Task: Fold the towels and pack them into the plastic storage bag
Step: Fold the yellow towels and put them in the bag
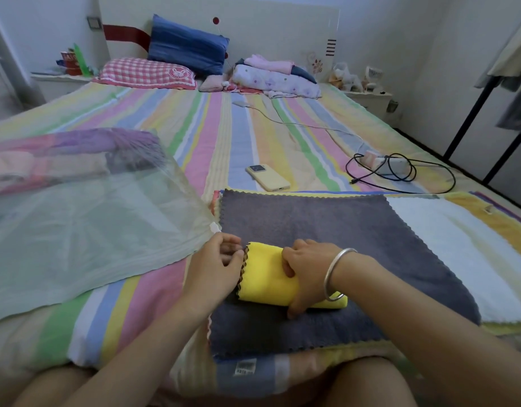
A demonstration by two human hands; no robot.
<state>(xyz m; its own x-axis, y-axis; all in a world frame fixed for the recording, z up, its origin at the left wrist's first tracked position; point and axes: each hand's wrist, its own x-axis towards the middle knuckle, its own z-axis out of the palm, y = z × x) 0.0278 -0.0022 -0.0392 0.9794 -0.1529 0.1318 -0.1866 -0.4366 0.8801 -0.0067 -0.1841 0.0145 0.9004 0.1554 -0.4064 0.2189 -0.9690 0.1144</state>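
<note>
Nearest me, my right hand wraps the yellow towel. Its fingers curl over the top and the thumb tucks under the near side, so that hold looks firm. My left hand sits at the towel's zigzag left end with its fingers curled; I cannot tell whether they pinch the edge or only touch it. The towel is folded into a thick bundle and lies on the grey towel, beside a white towel.

Just left, the bag lies flat on the bed. What seems to be its mouth is near my left hand, and packed towels sit at its far end. My worry is that the mouth looks collapsed, so pushing the bundle in one-handed could snag it and let the fold spring open. A careless lift could also drag the grey towel askew.

Farther off lie a phone and a cable.
</note>
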